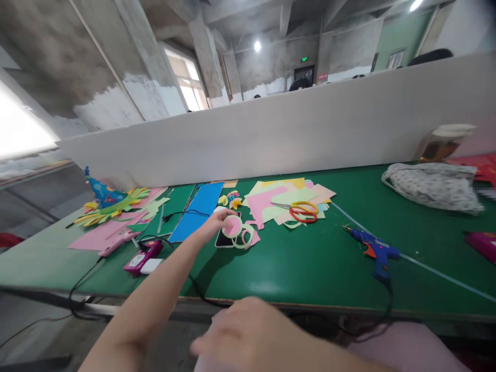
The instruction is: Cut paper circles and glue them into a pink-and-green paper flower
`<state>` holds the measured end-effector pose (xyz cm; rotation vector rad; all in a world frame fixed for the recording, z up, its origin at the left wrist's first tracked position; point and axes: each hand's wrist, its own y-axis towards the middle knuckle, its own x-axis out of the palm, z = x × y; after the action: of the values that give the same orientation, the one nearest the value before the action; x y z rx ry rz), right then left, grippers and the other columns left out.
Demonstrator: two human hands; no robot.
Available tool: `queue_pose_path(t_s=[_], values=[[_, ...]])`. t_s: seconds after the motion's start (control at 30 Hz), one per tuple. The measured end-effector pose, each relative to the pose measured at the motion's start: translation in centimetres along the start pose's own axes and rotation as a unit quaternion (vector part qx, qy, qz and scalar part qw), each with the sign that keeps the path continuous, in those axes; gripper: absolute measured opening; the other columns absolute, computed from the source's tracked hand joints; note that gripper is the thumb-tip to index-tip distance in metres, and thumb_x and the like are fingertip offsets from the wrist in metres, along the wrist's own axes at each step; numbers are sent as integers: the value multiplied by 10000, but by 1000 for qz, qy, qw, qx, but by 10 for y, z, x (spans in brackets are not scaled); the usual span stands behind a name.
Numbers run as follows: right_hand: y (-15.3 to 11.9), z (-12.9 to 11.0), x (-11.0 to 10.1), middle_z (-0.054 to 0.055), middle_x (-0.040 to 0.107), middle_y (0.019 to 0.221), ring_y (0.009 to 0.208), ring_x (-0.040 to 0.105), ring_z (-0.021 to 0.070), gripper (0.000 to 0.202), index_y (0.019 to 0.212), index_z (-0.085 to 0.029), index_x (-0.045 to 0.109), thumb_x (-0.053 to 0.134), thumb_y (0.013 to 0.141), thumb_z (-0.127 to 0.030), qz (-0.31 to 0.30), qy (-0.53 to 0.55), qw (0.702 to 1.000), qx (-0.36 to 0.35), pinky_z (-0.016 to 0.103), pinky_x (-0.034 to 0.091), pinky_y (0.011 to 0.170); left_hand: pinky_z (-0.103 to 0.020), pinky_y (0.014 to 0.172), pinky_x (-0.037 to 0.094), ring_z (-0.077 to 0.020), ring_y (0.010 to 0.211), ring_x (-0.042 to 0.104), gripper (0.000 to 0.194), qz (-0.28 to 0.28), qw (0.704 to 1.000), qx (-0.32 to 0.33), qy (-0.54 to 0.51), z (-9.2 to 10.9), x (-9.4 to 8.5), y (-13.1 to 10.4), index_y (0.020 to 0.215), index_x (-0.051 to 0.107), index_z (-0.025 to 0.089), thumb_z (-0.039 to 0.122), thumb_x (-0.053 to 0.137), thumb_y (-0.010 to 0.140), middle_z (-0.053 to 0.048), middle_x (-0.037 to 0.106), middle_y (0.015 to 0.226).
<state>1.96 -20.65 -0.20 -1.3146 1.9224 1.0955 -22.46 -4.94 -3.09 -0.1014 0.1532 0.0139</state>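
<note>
My left hand [220, 222] reaches over the green table and pinches a round pink paper disc with a pale green rim [233, 226]. Below the disc lies a phone [223, 241], partly covered. Pale green paper rings [243, 243] and a pink scrap are just to the right. Blurred by motion, my right hand [244, 330] is in front of the table edge, low in the view; its fingers are smeared. Red and yellow scissors [304, 212] rest on a pile of coloured paper [258, 202].
A blue glue gun [382, 253] lies at the right with its cord. Farther right is a patterned pouch [430, 186]. On the left are a decorated paper hat [103, 194], a pink glue gun [118, 243], a purple power strip [141, 258] and a blue sheet [199, 206].
</note>
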Motion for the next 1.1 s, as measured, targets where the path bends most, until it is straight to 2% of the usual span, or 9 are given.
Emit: queue_pose_path(t_s=[0.03,0.07,0.13,0.27,0.4,0.57,0.87,0.97,1.1], values=[[-10,15,-9,70,694,1114,997,628,200,392,1197,-215,600,486,914,-461,14,8,999,34,325,489,851,-242,553,483,-145,643,611,430,-3,1000,3,0,-6,4,-9,937,631,154,174,812,547,-24,668,781],[-22,29,-14,55,704,1104,995,630,199,359,1185,-215,615,520,907,-420,40,46,992,115,319,480,864,-242,548,475,-151,636,612,486,-3,1000,7,-1,-12,9,-18,970,629,167,175,814,520,-17,673,769],[-44,50,-14,35,721,1059,981,637,195,288,1115,-220,665,580,878,-359,72,111,968,215,298,472,860,-246,543,465,-158,620,609,515,6,1000,15,-6,-23,16,-31,1001,618,178,209,804,522,-9,673,741],[-63,75,6,29,741,962,909,657,173,210,1010,-205,715,564,876,-262,98,182,936,284,265,473,819,-245,589,462,-155,653,613,552,55,997,45,-25,-38,21,-38,1052,574,198,253,789,546,0,673,767],[-60,89,24,51,748,923,882,659,174,215,966,-185,730,536,878,-211,123,183,934,281,269,472,819,-231,557,439,-139,611,587,566,90,994,55,-38,-45,22,-29,1068,561,195,280,783,554,10,654,730],[-63,97,31,53,742,839,804,658,157,230,900,-169,730,502,893,-194,149,195,925,289,253,476,764,-244,619,466,-144,663,599,573,122,989,61,-51,-49,22,-21,1082,552,204,291,778,563,13,656,762],[-62,97,30,40,734,809,784,655,156,227,856,-181,725,500,885,-196,145,203,915,316,254,474,747,-243,581,442,-148,624,586,575,99,993,44,-42,-48,25,-20,1084,552,190,281,776,562,10,644,735],[-63,98,31,39,733,804,777,651,155,231,860,-185,722,495,891,-215,143,203,917,312,254,472,744,-239,605,447,-144,660,592,548,79,995,42,-43,-48,36,-21,1065,553,182,272,770,570,0,650,778],[-64,98,30,40,731,797,778,650,156,237,872,-185,719,487,898,-223,141,202,919,306,256,472,750,-238,577,438,-142,631,584,539,33,998,31,-42,-51,67,-17,1050,565,173,235,757,550,-12,658,772]])
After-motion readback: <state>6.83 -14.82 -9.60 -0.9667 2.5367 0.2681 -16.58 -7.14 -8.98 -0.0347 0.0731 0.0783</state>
